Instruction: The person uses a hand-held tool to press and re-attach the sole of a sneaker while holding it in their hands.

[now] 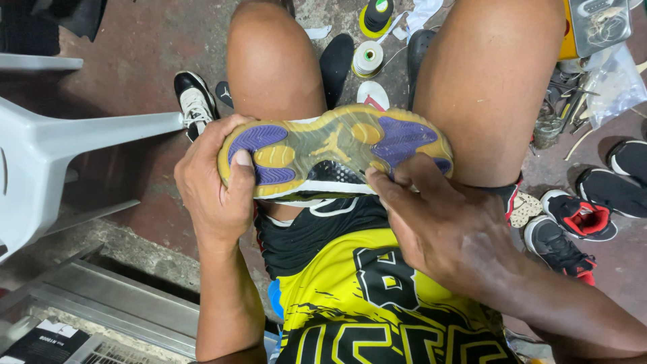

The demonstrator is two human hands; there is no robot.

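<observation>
A sneaker (335,152) lies across my lap with its sole up: a yellowed clear sole with purple pads at both ends. My left hand (214,183) grips its left end, thumb pressed on the purple pad. At the right end, my right hand (439,219) holds the near edge of the sole, fingers curled over the white rim. The shoe's upper is hidden underneath.
Spools of thread (368,58) stand on the red floor between my knees. Several sneakers (578,217) lie at the right, another black-and-white one (195,101) at the left. A white plastic chair (60,145) stands at the left. Tools and a plastic bag (610,84) lie top right.
</observation>
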